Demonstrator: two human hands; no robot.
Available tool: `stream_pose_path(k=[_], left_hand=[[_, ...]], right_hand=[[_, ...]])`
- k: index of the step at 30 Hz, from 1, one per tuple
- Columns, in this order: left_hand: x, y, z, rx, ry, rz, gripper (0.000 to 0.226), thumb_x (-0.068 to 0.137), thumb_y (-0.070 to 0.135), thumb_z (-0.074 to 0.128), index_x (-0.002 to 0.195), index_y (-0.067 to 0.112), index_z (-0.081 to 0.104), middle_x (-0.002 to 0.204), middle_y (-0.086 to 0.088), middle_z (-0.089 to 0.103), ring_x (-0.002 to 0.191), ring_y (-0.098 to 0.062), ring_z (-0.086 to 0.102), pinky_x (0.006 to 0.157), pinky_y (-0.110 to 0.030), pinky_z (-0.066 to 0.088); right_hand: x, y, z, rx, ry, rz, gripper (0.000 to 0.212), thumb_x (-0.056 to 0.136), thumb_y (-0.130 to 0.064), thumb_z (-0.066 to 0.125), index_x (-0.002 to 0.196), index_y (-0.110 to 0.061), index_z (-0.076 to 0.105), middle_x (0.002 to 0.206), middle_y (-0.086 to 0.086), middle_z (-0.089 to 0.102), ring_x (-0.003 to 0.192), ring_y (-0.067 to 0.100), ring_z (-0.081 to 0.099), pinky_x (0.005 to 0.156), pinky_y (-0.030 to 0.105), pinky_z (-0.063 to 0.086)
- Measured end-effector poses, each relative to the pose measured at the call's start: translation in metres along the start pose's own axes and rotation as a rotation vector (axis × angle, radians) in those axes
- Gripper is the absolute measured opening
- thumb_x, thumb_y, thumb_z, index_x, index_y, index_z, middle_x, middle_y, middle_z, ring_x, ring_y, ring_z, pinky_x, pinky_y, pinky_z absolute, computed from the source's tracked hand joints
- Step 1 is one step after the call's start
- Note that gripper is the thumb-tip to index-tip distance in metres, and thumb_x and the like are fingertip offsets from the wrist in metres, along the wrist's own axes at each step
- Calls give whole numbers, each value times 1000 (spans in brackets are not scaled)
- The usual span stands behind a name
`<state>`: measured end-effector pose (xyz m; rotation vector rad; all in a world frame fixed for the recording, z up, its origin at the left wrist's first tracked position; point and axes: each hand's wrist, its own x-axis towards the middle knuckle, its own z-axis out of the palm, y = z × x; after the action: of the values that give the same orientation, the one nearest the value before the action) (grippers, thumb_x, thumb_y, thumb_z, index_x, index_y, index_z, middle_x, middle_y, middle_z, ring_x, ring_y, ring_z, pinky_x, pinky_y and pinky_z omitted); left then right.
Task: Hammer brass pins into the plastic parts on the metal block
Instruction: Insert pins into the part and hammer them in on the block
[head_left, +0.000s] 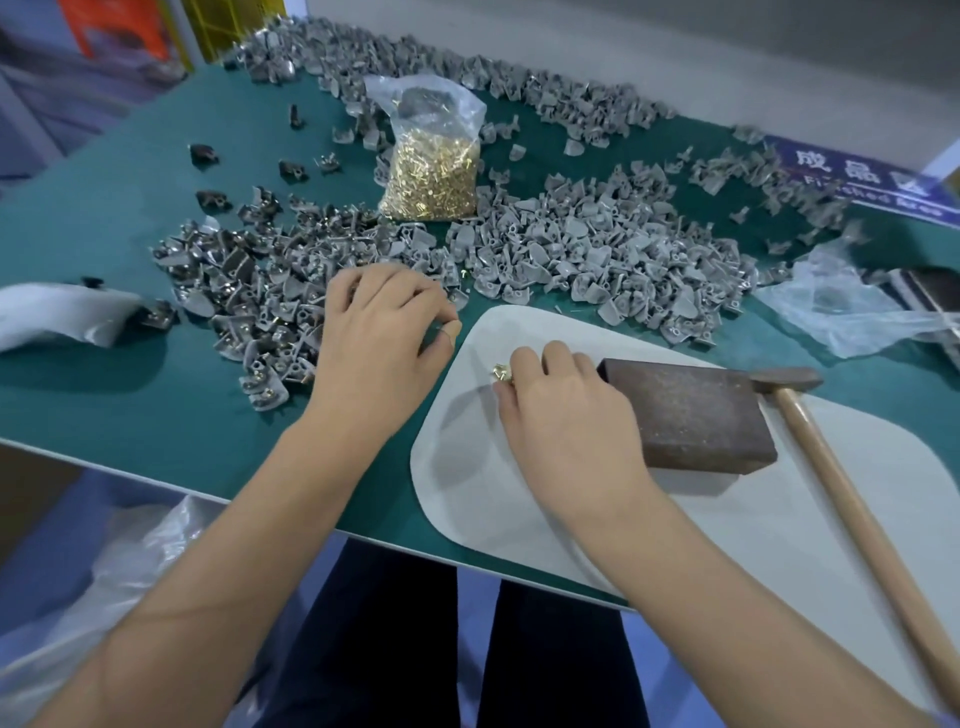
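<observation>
My right hand (566, 421) rests on the white mat (467, 499) just left of the brown metal block (691, 415), its curled fingers holding a few brass pins (502, 372). My left hand (379, 332) lies at the edge of the grey plastic parts pile (597, 260), fingers bent down over the parts; whether it holds one is hidden. A hammer (841, 467) with a wooden handle lies to the right of the block, head against its far corner. The block's top is bare.
A clear bag of brass pins (431, 176) stands behind the piles. A second heap of grey parts with metal inserts (249, 291) lies left of my left hand. Crumpled plastic bags (841, 312) sit at the right and left. The green table's front edge (156, 467) runs near me.
</observation>
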<state>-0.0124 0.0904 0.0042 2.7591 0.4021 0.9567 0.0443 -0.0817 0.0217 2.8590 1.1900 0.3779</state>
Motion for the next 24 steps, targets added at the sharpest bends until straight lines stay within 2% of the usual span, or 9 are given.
stream_pose_path(k=[4,7,10,13,16,19,21,24], left_hand=[[0,12,2,-85,40,119,6,91,22,67,92,17,71,99,5,69,109,-23,59,98,-37,34],[-2,17,3,-85,40,151,6,93,21,65,91,17,70,97,4,69,103,-24,61,91,-38,36],[-4,19,1,-71,94,113,7,94,20,64,93,17,70,98,4,70,96,-24,62,83,-39,38],[-5,20,-1,-91,114,102,6,94,18,64,94,15,70,99,2,69,94,-24,60,79,-39,40],[-6,24,0,-94,82,120,7,94,17,64,92,14,70,96,1,69,92,-27,61,78,-39,40],[-7,27,0,-139,37,160,7,94,15,65,93,12,71,97,-1,70,94,-28,63,82,-40,45],[-10,28,-4,-221,-5,166,6,94,11,67,97,9,72,100,-2,69,97,-25,63,87,-38,48],[-23,33,-13,-456,-97,8,13,98,12,62,108,14,69,105,13,63,96,-4,57,87,-18,44]], right_hand=[[-2,2,-3,48,-56,13,16,104,-29,46,115,-19,52,113,4,54,107,28,56,66,33,32],[-6,3,-10,87,-82,11,17,105,-28,46,117,-19,52,113,4,53,107,27,55,64,32,32],[-12,2,-20,131,-84,16,15,100,-22,58,114,-17,57,109,5,54,101,28,58,60,32,34],[-17,3,-24,222,13,9,10,92,-13,71,99,-9,65,95,12,59,86,35,61,54,35,42],[-19,3,-23,312,29,-27,10,97,-15,63,99,-6,65,96,13,60,91,36,59,63,44,50],[-18,9,-18,423,2,-37,12,99,-13,56,104,-6,65,101,11,59,99,32,56,79,44,49],[-16,18,-22,607,102,10,10,96,-10,59,101,-7,67,97,8,62,91,27,59,80,41,49],[-16,41,-31,878,338,174,12,94,-9,61,97,-16,71,86,-7,68,78,9,62,72,20,48]])
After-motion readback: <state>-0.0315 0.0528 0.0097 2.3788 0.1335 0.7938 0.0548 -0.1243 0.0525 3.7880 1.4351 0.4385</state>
